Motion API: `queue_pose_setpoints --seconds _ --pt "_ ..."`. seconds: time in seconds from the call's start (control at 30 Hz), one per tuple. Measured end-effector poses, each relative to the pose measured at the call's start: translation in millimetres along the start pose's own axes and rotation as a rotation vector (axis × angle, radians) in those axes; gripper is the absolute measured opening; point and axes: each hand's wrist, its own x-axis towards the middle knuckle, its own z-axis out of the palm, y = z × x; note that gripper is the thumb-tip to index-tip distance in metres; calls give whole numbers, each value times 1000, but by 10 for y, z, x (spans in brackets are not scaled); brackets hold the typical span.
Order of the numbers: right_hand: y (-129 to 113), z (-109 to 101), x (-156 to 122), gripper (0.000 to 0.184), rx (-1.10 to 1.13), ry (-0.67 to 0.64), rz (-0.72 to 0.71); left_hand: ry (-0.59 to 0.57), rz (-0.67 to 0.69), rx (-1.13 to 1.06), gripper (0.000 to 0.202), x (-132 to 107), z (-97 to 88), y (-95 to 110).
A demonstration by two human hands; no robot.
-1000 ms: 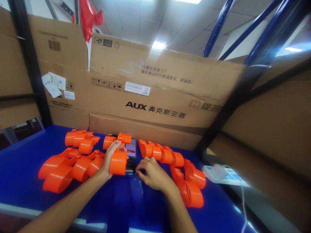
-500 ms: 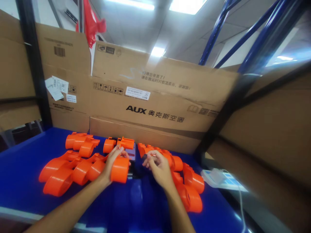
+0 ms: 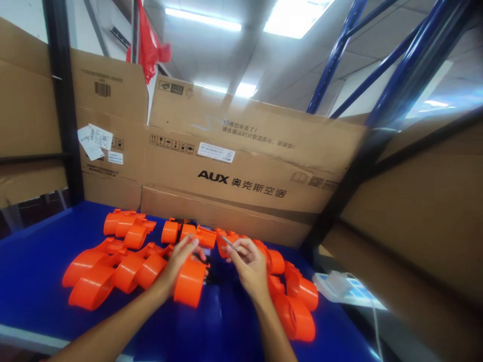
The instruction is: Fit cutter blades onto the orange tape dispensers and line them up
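My left hand (image 3: 180, 261) is closed around an orange plastic part (image 3: 190, 284). Its wide curved ring shows below the fingers, and an orange piece (image 3: 206, 237) stands out at the thumb tip; whether both belong to one part is hidden by the hand. Facing it, my right hand (image 3: 247, 259) pinches a thin grey tool (image 3: 228, 243) between thumb and fingers, its tip pointing up and left. The exact kind of tool cannot be made out. A small gap separates the two hands above the blue tabletop (image 3: 158, 327).
Several similar orange parts (image 3: 90, 286) lie in rows on the left, with more orange parts (image 3: 302, 314) to the right. Cardboard (image 3: 241, 166) walls the back, between dark posts (image 3: 62, 100). A white power strip (image 3: 339, 284) with a cable sits at the right edge.
The orange part in my left hand has come slightly lower and nearer. My right hand has turned, so the thin grey tool now shows clearly, pointing towards the left hand. The view has tilted slightly.
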Motion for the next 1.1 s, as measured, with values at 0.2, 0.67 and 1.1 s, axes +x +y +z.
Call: queue_pose_setpoints --seconds 0.2,0.67,1.1 --pt "54 -47 59 28 -150 117 -96 -16 -11 -20 40 1 -6 -1" --pt "50 14 30 31 -5 -124 10 8 -28 8 40 34 -11 -30" --pt "56 62 0 62 24 -49 19 20 15 63 42 45 -33 -19"
